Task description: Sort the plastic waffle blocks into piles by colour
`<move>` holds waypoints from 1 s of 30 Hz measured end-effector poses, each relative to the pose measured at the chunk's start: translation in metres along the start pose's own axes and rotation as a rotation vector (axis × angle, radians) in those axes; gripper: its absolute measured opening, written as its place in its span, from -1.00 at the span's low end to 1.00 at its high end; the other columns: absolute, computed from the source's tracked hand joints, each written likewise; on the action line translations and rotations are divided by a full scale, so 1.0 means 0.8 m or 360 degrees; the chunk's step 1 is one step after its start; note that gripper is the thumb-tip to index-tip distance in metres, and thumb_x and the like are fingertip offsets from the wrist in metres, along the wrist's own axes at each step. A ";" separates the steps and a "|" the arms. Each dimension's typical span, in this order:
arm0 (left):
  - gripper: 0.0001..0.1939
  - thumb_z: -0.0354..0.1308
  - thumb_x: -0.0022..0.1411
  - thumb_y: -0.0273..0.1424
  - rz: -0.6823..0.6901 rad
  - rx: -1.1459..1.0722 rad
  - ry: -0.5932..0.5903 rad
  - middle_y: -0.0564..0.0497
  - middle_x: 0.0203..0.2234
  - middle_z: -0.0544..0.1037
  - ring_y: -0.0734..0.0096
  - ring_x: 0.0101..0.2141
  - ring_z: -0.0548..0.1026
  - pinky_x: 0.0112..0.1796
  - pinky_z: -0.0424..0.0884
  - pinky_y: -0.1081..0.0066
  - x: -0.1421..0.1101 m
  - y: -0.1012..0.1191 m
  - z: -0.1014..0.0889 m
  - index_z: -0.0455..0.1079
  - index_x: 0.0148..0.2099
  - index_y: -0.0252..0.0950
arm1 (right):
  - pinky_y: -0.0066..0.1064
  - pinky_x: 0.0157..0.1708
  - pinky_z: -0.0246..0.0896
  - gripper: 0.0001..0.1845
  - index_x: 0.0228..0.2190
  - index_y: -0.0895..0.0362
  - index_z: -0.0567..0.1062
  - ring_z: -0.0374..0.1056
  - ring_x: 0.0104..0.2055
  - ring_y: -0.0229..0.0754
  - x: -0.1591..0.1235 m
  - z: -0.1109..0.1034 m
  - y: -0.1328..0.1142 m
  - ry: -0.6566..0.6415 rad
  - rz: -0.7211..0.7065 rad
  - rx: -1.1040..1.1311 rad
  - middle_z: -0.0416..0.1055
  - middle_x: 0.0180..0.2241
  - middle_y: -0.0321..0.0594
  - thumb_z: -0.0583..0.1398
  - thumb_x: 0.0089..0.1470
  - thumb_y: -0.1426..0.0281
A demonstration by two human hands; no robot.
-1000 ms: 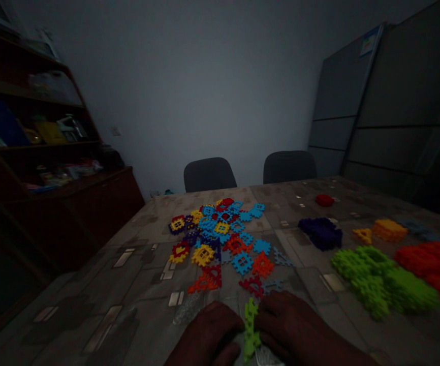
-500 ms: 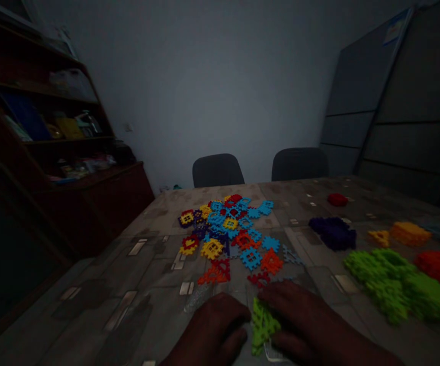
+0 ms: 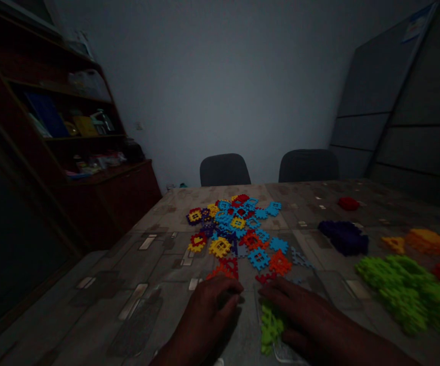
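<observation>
My left hand (image 3: pixel 208 310) is over the near edge of the table, its curved fingers and thumb apart with nothing between them. Just beyond its fingertips lie orange building pieces (image 3: pixel 220 272) and a red piece (image 3: pixel 230 264). My right hand (image 3: pixel 304 312) has its fingers and thumb around the right side of some light green interlocking building pieces (image 3: pixel 271 328), which are partly hidden under it. Past my right fingertips a red toothed piece (image 3: pixel 264 278) shows on the table. The large mixed pile (image 3: pixel 237 218) of blue, yellow, red and purple pieces is farther back.
On the right, sorted heaps lie on the patterned table (image 3: pixel 128 284): light green (image 3: pixel 406 290), purple (image 3: pixel 344 236), orange (image 3: pixel 428 241) and red (image 3: pixel 348 203). Two dark chairs (image 3: pixel 225 170) stand at the far side. A wooden shelf unit (image 3: pixel 109 198) is at the left.
My left hand has moved away from the green pieces, leftward and forward. My right hand stays at them. The whole view has shifted slightly, so the scene sits farther right.
</observation>
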State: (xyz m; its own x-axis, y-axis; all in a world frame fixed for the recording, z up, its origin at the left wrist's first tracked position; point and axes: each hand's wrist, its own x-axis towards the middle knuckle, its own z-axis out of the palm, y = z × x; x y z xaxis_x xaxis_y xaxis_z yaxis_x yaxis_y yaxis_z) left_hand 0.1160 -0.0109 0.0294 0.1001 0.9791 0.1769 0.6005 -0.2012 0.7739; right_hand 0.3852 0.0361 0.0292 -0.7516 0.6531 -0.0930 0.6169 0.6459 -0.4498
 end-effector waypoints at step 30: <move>-0.73 0.16 0.23 -0.65 0.0131 0.0214 -0.0468 0.01 -0.25 0.67 0.25 -0.20 0.62 -0.13 0.44 0.37 -0.016 -0.001 0.024 0.55 -0.14 -0.22 | -0.03 0.09 0.40 -0.18 0.28 0.05 0.48 0.47 0.13 0.18 0.015 -0.001 -0.025 -0.0142 -0.0027 -0.0193 0.51 0.13 0.07 0.23 -0.03 0.67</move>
State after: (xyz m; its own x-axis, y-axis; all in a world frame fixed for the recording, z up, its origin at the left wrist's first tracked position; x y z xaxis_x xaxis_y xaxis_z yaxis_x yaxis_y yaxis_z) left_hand 0.1295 -0.0226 0.0149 0.3656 0.9300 0.0372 0.6782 -0.2936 0.6737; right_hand 0.3639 0.0309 0.0376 -0.7765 0.6076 -0.1671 0.6236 0.7030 -0.3419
